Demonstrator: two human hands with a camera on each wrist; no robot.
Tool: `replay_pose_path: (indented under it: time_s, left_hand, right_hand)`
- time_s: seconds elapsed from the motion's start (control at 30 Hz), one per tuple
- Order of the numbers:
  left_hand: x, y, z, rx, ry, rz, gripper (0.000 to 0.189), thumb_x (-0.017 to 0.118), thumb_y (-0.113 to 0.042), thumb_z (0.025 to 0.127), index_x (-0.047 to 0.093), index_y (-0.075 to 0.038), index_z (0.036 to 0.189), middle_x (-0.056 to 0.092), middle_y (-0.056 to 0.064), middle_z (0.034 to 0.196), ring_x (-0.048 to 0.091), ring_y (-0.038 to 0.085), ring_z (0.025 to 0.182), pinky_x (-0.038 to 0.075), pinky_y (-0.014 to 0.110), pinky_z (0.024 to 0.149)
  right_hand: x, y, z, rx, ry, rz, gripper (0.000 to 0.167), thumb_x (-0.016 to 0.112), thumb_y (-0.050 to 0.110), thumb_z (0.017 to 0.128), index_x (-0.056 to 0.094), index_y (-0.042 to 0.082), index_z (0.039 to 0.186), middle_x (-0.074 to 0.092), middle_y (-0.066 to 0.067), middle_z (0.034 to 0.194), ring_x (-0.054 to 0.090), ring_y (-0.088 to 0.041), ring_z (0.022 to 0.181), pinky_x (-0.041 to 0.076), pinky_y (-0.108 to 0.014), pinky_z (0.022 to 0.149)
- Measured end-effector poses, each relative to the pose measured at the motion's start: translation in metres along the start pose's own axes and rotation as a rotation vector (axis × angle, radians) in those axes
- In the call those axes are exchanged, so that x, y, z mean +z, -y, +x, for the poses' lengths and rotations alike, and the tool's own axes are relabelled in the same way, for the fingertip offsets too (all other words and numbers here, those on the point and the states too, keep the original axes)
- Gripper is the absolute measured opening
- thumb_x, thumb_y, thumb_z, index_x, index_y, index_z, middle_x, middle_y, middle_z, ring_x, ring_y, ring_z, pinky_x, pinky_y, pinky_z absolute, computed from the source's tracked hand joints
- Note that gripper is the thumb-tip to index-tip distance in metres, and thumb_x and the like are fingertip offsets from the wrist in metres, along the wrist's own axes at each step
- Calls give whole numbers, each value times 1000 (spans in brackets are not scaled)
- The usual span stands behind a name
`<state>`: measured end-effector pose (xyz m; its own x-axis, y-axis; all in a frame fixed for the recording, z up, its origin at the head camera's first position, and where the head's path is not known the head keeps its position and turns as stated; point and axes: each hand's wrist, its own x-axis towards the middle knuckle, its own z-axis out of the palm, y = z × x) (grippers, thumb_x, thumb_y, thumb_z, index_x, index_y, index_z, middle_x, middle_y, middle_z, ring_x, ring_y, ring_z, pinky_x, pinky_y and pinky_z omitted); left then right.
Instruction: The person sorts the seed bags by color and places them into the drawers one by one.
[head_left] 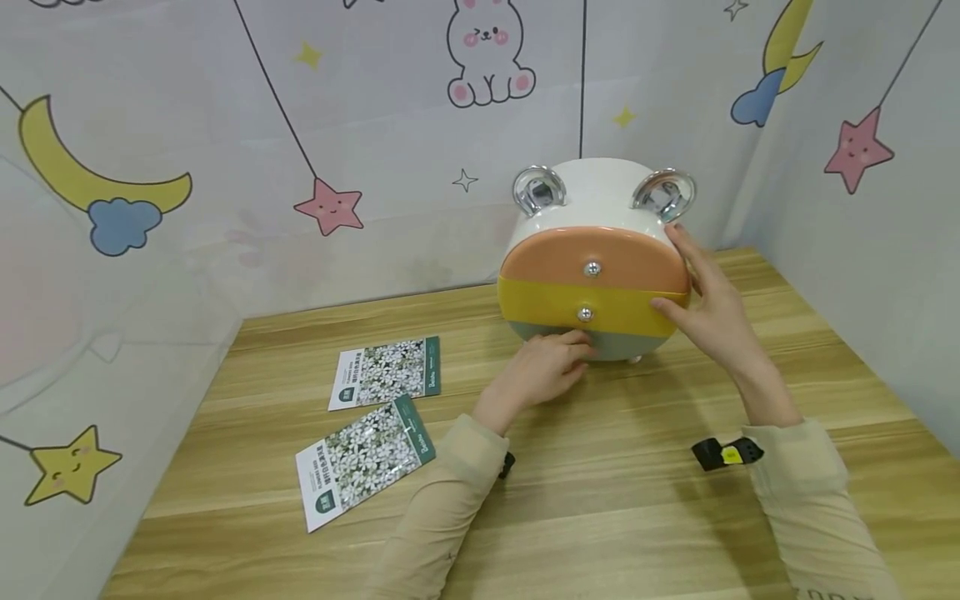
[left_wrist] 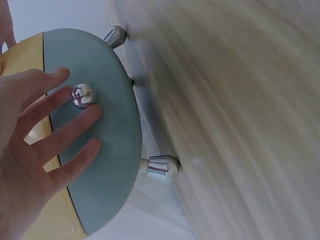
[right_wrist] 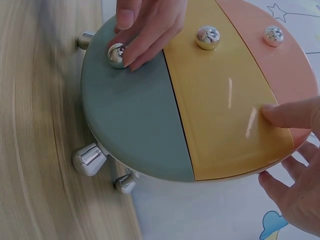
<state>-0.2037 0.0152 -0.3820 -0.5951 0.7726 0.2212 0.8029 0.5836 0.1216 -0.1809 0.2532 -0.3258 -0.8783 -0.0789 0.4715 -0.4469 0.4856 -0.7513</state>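
A small rounded drawer cabinet [head_left: 600, 187] with a white shell stands upright on the table. Its front has an orange drawer [head_left: 540, 257], a yellow drawer [head_left: 532, 302] and a grey-green drawer [left_wrist: 107, 170], each with a round silver knob. My left hand [head_left: 543, 367] is at the lowest drawer, its spread fingertips flanking the knob [left_wrist: 83, 95]. The thumb stands a little apart from that knob. With the thumb on the yellow front and the fingers round the side, my right hand [head_left: 716, 317] holds the cabinet at its right edge. All the drawers look closed.
Two flower seed packets, one farther back [head_left: 393, 372] and one nearer [head_left: 365, 458], lie on the wooden table [head_left: 600, 517] to the left. Silver ear-shaped rings [head_left: 538, 190] top the cabinet, and silver feet [left_wrist: 162, 166] support it. A patterned wall [head_left: 405, 108] rises close behind.
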Motion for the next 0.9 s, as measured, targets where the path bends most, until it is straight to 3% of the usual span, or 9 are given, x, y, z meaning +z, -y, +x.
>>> replay_pose_path:
  time_s: [0.27,0.47,0.63,0.9]
  left_hand:
    - [2,-3,5,-28,70,-48,26,55,-20,98,66,-16,121,63,-4,122,62,12,110,50,24,95]
    - [6,-5,6,-38,31,-60,25,56,-19,97,66,-15,120,63,-1,122,62,14,110,47,26,100]
    - [9,-8,5,-38,-13,-43,23,56,-19,97,66,-14,116,63,0,120,62,16,108,49,26,97]
    - [10,-9,5,-26,-32,-47,20,58,-20,96,67,-11,111,64,1,114,63,17,102,51,27,92]
  right_hand:
    - [0,-3,0,-22,12,7,90,65,-13,82,27,28,152,19,1,162,17,-29,149,23,-69,110]
    - [0,-3,1,-30,10,-4,90,65,-12,82,27,28,152,19,-3,162,17,-31,149,22,-69,111]
    - [0,-3,0,-55,7,1,89,66,-12,82,27,24,153,20,-4,162,17,-32,149,21,-69,111]
    - [1,-5,-1,-63,0,-25,89,66,-12,81,27,24,153,21,-6,161,21,-33,148,25,-68,110]
